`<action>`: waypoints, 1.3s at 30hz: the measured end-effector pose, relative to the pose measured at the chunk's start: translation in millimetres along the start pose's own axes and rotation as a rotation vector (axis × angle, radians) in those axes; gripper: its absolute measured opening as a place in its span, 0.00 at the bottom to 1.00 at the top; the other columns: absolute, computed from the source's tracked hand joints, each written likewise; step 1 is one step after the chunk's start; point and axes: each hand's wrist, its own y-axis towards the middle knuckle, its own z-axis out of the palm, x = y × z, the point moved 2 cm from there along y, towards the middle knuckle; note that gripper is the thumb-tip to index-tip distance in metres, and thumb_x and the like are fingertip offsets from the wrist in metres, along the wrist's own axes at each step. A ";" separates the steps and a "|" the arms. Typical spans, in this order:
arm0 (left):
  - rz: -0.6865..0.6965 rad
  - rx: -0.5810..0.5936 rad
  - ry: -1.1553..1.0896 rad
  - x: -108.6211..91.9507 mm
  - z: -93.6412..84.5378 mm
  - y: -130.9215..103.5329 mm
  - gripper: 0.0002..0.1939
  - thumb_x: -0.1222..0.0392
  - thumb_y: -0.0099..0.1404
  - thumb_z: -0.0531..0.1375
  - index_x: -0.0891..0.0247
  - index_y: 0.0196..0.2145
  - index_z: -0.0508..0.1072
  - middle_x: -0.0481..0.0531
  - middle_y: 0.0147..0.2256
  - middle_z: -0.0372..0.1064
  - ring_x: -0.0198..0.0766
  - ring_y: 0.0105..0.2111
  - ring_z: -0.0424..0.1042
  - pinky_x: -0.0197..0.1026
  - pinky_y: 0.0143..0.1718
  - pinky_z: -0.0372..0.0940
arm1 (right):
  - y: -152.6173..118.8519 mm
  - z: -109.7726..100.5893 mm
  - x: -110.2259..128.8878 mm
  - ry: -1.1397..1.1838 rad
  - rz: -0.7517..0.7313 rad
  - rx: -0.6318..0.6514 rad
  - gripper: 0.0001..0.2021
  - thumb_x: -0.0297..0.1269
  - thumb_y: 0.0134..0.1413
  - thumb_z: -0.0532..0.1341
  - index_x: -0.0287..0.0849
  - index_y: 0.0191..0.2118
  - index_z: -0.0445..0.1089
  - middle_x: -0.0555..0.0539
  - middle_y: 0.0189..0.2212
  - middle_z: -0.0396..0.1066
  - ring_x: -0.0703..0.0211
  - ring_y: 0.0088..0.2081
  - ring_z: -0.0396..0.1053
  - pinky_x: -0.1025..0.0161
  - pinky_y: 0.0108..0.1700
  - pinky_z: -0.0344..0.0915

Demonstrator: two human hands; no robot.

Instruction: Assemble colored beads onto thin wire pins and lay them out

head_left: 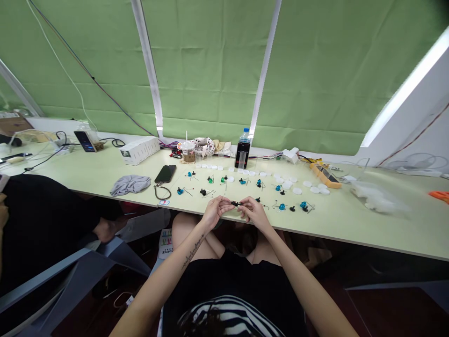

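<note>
My left hand and my right hand meet just over the table's front edge. Between their fingertips is a small dark part, pinched from both sides; its exact kind is too small to make out. Beyond them lie several small parts in loose groups: blue pieces, green pieces, black pieces and thin bent metal wires. Behind these runs an uneven row of white round discs, some of them gathered toward the right.
A dark phone and a grey cloth lie to the left. Another phone leans upright before a bottle. White boxes, a drink cup and a yellow tool stand farther back. A person in black sits at left.
</note>
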 end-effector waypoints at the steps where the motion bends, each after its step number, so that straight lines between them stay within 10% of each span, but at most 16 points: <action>1: 0.001 0.000 -0.001 0.0 -0.3 0.2 0.15 0.55 0.64 0.55 0.72 0.32 0.71 0.60 0.30 0.73 0.42 0.33 0.76 0.41 0.41 0.69 | -0.1 -0.1 -0.1 -0.002 0.000 0.001 0.15 0.47 0.49 0.61 0.42 0.36 0.62 0.50 0.24 0.69 0.62 0.21 0.69 0.70 0.16 0.62; 39: -0.017 -0.008 0.001 -1.5 0.4 -0.7 0.16 0.54 0.65 0.54 0.72 0.32 0.71 0.61 0.30 0.73 0.42 0.34 0.76 0.39 0.41 0.68 | -0.4 -0.2 -1.0 0.000 -0.007 0.025 0.15 0.48 0.50 0.61 0.43 0.37 0.61 0.51 0.25 0.69 0.62 0.22 0.69 0.70 0.16 0.62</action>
